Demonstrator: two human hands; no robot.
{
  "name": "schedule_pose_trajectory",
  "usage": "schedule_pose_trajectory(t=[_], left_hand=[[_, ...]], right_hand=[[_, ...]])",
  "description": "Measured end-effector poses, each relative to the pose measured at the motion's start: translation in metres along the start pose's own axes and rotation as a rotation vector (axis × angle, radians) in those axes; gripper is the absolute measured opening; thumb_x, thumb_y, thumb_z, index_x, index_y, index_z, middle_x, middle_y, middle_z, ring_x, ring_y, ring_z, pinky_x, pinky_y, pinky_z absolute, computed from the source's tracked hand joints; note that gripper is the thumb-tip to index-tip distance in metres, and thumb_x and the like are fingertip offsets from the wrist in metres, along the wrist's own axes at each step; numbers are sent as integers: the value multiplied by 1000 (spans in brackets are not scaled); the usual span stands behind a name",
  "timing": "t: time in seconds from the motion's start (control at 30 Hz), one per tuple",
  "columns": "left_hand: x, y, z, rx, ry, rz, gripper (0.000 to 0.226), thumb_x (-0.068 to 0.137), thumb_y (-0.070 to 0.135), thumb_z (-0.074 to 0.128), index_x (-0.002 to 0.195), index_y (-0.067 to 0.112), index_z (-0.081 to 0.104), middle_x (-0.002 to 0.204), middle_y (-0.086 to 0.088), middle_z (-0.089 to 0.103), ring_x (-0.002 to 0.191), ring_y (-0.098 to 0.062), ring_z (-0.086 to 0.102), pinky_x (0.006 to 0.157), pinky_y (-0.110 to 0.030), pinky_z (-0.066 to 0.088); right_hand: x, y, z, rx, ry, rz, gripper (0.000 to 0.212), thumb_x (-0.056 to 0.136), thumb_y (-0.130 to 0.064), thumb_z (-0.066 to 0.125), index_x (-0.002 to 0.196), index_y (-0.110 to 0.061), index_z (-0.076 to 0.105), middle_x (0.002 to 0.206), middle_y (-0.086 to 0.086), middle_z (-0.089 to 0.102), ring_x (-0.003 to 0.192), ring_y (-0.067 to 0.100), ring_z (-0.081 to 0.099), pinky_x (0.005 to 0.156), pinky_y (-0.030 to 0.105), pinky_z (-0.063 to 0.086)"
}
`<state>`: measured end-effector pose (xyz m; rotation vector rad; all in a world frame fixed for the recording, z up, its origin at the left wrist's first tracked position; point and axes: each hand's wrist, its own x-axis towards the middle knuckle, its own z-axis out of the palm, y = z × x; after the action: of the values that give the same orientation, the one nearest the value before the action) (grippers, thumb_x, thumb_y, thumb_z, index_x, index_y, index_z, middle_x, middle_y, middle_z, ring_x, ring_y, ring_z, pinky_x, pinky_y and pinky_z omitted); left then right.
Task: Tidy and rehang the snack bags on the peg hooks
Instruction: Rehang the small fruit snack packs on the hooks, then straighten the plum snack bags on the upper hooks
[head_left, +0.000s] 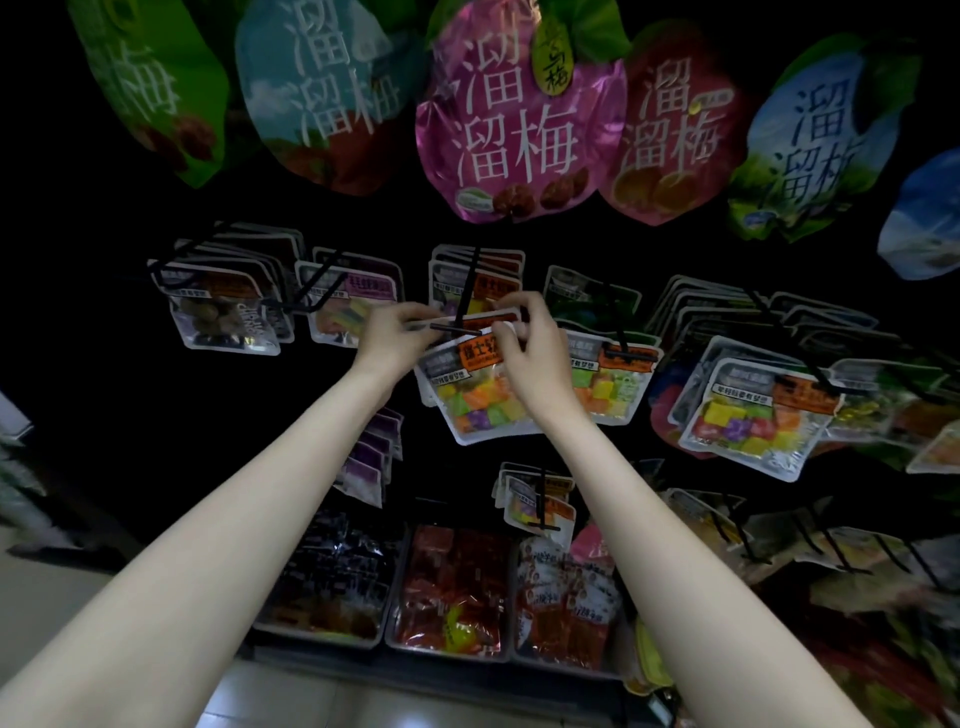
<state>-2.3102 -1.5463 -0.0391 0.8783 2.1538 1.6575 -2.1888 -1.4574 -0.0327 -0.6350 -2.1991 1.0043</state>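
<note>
Both hands are holding the clear snack bag w/ orange label and coloured candy cubes (478, 395) at its top edge, at the tip of the black peg hook (460, 325). Left hand (397, 338) fingers are pinching the top left corner; right hand (530, 345) fingers are curling on the top right. Similar bags are hanging on hooks nearby.

Two bare arms, nothing worn.
The left hand (397, 332) and right hand (530, 345) show no sleeves, rings or watch.
</note>
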Motion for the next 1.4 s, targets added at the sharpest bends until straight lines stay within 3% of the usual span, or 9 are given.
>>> schedule_pose_trajectory(t=[0.13, 0.27, 0.5, 0.67, 0.8, 0.97, 1.07, 1.27, 1.4], left_hand=[[5, -7, 1, 165, 132, 96, 20, 87, 5, 58, 106, 10, 64, 111, -9, 61, 108, -22, 55, 90, -31, 45], [-10, -8, -6, 263, 254, 264, 16, 90, 17, 55, 100, 14, 66, 109, -10, 56, 109, -28, 49, 96, -46, 38], [-17, -14, -4, 484, 233, 319, 20, 84, 22, 65, 103, 15, 67, 120, -8, 53, 121, -31, 36, 100, -44, 28], [-5, -16, -6, 267, 3, 239, 11, 85, 13, 64, 96, 15, 64, 116, -10, 57, 118, -29, 43, 99, -33, 33], [-3, -8, -8, -2, -119, 117, 17, 87, 0, 57, 98, 12, 60, 97, 3, 58, 94, -10, 54, 73, -9, 43], [11, -7, 7, 286, 77, 149, 27, 78, -3, 60, 100, 13, 62, 123, -11, 52, 116, -24, 45, 96, -31, 38], [0, -13, 11, 543, 211, 355, 46, 75, 2, 64, 119, 10, 55, 138, -12, 39, 129, -31, 31, 103, -44, 26], [-7, -31, 4, 697, 18, 497, 64, 89, 7, 53, 146, 12, 25, 155, -6, 17, 143, -23, 12, 113, -43, 14], [0, -27, 7, 678, -74, 509, 64, 90, 5, 53, 146, 10, 22, 156, -9, 13, 144, -25, 6, 117, -40, 10]], right_hand=[[-5, 8, -3, 215, 69, 20, 12, 96, -17, 50, 108, -19, 46, 86, 2, 60, 55, -11, 47, 56, 11, 33], [0, 4, 7, 288, 102, 63, 12, 95, -15, 51, 103, -23, 47, 103, 8, 64, 90, 9, 59, 69, 9, 40], [6, 5, 25, 285, 194, 166, 10, 96, -14, 49, 102, -22, 46, 112, 9, 63, 97, 17, 58, 77, 23, 38], [9, 16, 23, 259, 155, 197, 15, 96, -18, 49, 111, -14, 49, 118, 13, 62, 102, 18, 58, 81, 26, 42], [11, 15, 19, 299, 141, 177, 7, 96, -11, 48, 98, -16, 54, 104, 2, 63, 99, 16, 58, 75, 18, 42], [12, 16, 16, 66, 161, 81, 17, 97, -11, 45, 111, -9, 55, 94, 7, 61, 71, 17, 55, 63, 25, 36], [10, 16, 21, -214, 222, -152, 37, 91, -6, 52, 127, -2, 46, 131, 14, 42, 120, 24, 44, 95, 20, 30], [54, 30, 2, -317, -160, 69, 67, 84, -40, 65, 141, -17, 40, 157, 12, 5, 144, 28, -5, 116, 39, 6], [60, 42, -3, 52, -282, 129, 53, 83, -28, 70, 130, -13, 51, 145, 6, 38, 133, 23, 36, 93, 17, 33]])
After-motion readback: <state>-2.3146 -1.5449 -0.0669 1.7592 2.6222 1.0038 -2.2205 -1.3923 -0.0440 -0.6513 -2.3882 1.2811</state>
